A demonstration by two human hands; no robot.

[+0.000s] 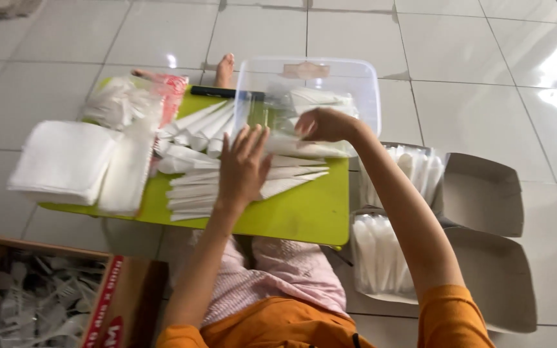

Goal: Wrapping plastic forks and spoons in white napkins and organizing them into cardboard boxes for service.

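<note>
My left hand (243, 166) lies flat, fingers spread, on a pile of folded white paper sleeves (191, 187) on a lime green board (304, 209). My right hand (323, 124) reaches to the near wall of a clear plastic tub (343, 80) tilted on the board's far edge. Its fingers are curled on a white paper sleeve (304, 148) at the tub's mouth. More white sleeves lie inside the tub.
A stack of white napkins (62, 161) and a bag of white items (117, 103) sit at the board's left. Two open cardboard boxes (485, 193) with white plastic cutlery stand on the right. A carton of loose plastic cutlery (33, 303) is at lower left. The floor is tiled.
</note>
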